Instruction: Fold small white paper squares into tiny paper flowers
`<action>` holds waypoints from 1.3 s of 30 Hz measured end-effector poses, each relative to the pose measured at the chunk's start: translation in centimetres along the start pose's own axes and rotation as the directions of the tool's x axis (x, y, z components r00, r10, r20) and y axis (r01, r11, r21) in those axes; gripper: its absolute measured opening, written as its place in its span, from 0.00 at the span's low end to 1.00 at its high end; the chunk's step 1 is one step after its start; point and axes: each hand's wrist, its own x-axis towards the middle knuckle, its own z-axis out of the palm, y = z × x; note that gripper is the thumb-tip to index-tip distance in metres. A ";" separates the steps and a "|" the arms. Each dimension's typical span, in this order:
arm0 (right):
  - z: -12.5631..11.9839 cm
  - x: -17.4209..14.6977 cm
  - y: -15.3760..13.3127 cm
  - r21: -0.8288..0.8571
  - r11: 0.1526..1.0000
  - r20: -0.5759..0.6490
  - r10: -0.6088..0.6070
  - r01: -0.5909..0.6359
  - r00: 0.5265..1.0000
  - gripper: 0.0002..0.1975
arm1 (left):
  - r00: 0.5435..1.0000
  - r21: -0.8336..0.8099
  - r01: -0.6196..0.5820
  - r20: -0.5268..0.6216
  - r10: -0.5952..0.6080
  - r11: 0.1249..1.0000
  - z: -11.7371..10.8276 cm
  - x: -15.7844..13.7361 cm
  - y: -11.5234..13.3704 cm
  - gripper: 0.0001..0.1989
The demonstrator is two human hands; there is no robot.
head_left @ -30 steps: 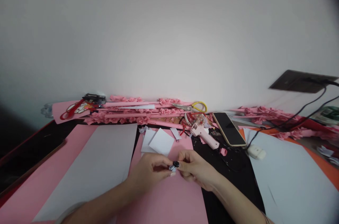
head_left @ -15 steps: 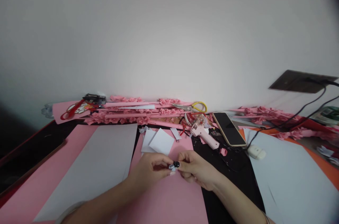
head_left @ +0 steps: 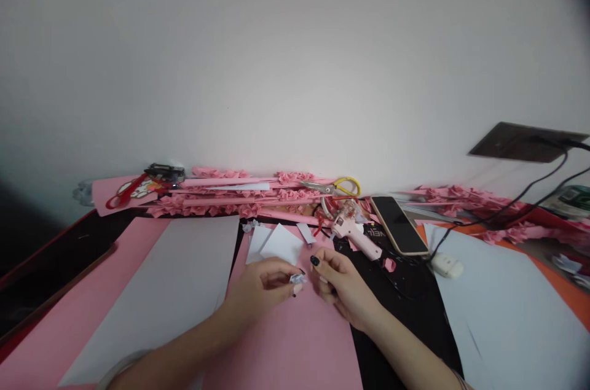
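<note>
Pinching one small crumpled white paper piece [head_left: 297, 279] between left hand [head_left: 262, 287] fingertips above one pink paper sheet [head_left: 295, 341], right hand [head_left: 340, 284] just beside it, fingers loosely curled and holding nothing, two white paper squares [head_left: 276, 244] beyond, one pink glue gun [head_left: 353, 231], one dark smartphone [head_left: 399, 224], two scissors at the wall

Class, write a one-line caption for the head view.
Left hand pinches a small folded white paper piece beside the right hand.
</note>
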 end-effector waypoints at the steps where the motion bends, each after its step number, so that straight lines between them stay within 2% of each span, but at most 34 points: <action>1: 0.1 0.0 0.0 -0.083 0.994 -0.031 -0.074 0.071 0.997 0.15 | 1.000 0.019 -0.007 0.002 0.007 1.000 0.0 0.0 0.0 0.09; 4: 0.4 -0.2 -0.1 -0.377 0.893 -0.036 -0.278 0.245 0.960 0.10 | 1.000 0.037 0.017 0.013 -0.018 0.999 0.0 0.1 -0.2 0.10; 6: 0.6 -0.5 -0.2 -0.527 0.795 0.007 -0.349 0.300 0.937 0.08 | 0.999 0.020 0.040 0.010 -0.040 0.999 0.0 0.1 -0.3 0.12; 9: 0.9 -0.7 -0.2 -0.634 0.716 0.021 -0.361 0.292 0.932 0.05 | 1.000 0.061 0.020 0.007 -0.020 0.998 0.1 -0.1 -0.2 0.12; 13: 1.0 -0.6 0.0 -0.670 0.696 -0.001 -0.349 0.258 0.937 0.05 | 1.000 0.196 -0.020 0.008 0.018 0.980 0.1 -0.5 0.3 0.09; 16: 1.0 -0.5 0.0 -0.681 0.689 -0.006 -0.344 0.248 0.939 0.04 | 0.999 0.237 -0.032 0.004 0.032 0.971 0.1 -0.6 0.6 0.08; 24: 1.1 -0.6 0.3 -0.642 0.730 -0.038 -0.336 0.234 0.941 0.06 | 1.000 0.199 -0.021 0.011 0.019 0.980 0.2 -0.7 0.3 0.06; 28: 0.9 -0.4 0.1 -0.550 0.821 -0.053 -0.221 0.156 0.974 0.10 | 0.999 0.217 -0.033 0.000 0.034 0.976 0.3 -0.6 0.3 0.03; 33: 0.3 -0.1 -0.1 -0.422 0.904 0.029 -0.057 0.064 0.998 0.14 | 1.000 0.278 -0.026 0.015 0.023 0.960 0.5 -0.8 0.6 0.02; 39: -0.3 -0.1 -0.2 -0.343 0.939 0.066 0.052 -0.026 0.997 0.16 | 0.999 0.327 -0.041 0.034 0.031 0.944 0.5 -0.9 0.5 0.02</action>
